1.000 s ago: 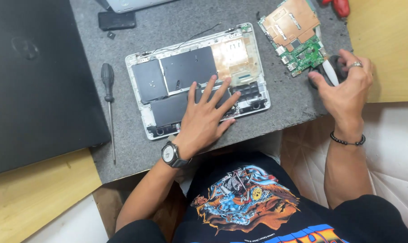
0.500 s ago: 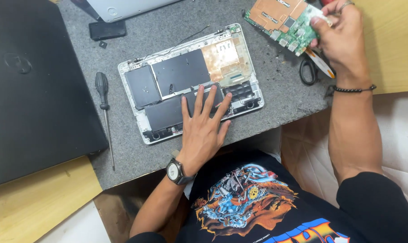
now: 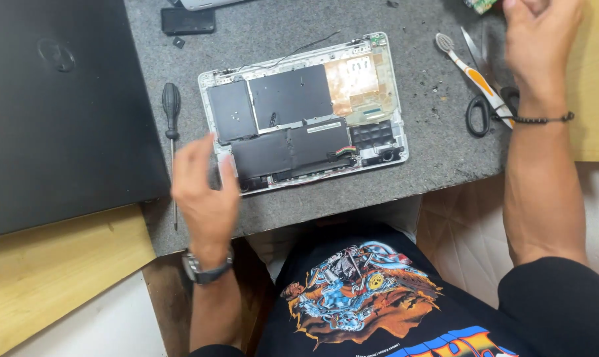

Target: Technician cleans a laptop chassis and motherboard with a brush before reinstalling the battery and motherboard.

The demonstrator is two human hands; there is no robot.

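Leftmost, a closed black laptop covers the grey mat. Centrally lies the opened laptop base, battery cells exposed. Left hand hovers loosely open and blurred, empty, over its lower-left corner, beside a black screwdriver. Right hand at the top edge grips a green circuit board, above scissors and a toothbrush.

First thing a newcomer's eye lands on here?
The opened laptop base lies mid-mat with its dark battery cells bared. The left hand hovers at its near left corner beside a black screwdriver, while the right hand is up at the top right above a toothbrush and scissors.
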